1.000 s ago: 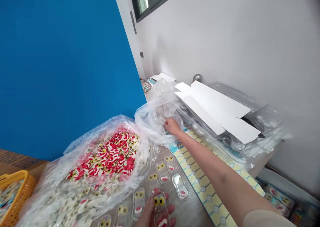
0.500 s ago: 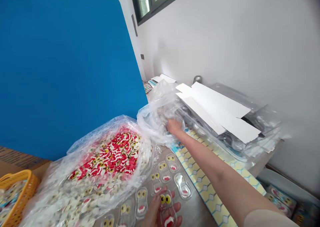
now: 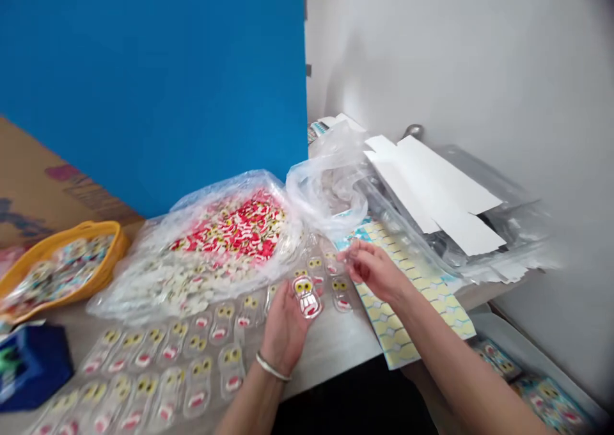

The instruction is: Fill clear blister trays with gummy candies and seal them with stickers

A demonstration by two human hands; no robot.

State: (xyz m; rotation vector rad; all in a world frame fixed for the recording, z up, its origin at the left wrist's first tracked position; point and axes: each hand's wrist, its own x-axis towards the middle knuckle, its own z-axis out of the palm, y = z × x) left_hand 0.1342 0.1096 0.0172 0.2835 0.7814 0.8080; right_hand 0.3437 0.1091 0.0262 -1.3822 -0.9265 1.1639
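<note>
My left hand (image 3: 284, 326), with a bangle at the wrist, holds a clear plastic blister shell (image 3: 307, 297) containing two yellow eye pieces and a red-and-white mouth piece. To its right, my right hand (image 3: 377, 270) is pinched closed above the table; something small and clear seems to be at its fingertips, too blurred to name. Filled shells like the held one lie in rows on the table, one filled shell (image 3: 341, 294) just below my right hand. Behind my hands, a clear bag (image 3: 329, 195) lies open, beside a larger plastic bag of loose red, white and yellow pieces (image 3: 249, 227).
An orange basket (image 3: 119, 246) of packed items and a dark blue box (image 3: 43, 364) are at the left. A yellow patterned card sheet (image 3: 400, 332) lies under my right forearm. White card (image 3: 441, 192) rests on clear plastic packaging by the wall. A blue panel (image 3: 153, 89) stands behind.
My right hand has come out of the clear bag, back toward my left hand. The left hand still holds its shell, now raised. The view has shifted, showing more of the table's left side.
</note>
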